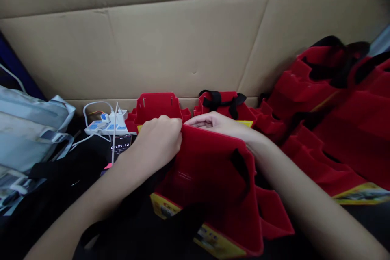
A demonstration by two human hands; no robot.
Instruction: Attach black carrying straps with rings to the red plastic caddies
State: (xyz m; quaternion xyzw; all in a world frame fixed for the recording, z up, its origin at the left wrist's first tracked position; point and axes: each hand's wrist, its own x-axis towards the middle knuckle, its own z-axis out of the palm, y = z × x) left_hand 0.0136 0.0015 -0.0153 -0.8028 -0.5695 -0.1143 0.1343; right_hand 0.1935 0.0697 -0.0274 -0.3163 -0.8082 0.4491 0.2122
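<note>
In front of me a red plastic carrier box (pixel 210 170) is tilted, its open inside facing me. A black strap (pixel 240 166) passes along its right wall, and yellow printed labels (pixel 219 241) run along its lower edge. My left hand (pixel 161 140) is closed in a fist at the box's upper left corner; its fingertips are hidden. Behind the top edge is my right hand (pixel 215 122), palm partly showing and fingers curled. Whatever lies in its fingers is concealed by the red wall.
Two red boxes (pixel 158 105) stand against the cardboard wall (pixel 183 48), one carrying a black strap (pixel 217 99). More red boxes (pixel 350 118) pile up at right. Left are a power strip (pixel 106 127) with cables, a phone (pixel 121 143) showing a timer, and a pale plastic bag (pixel 30 126).
</note>
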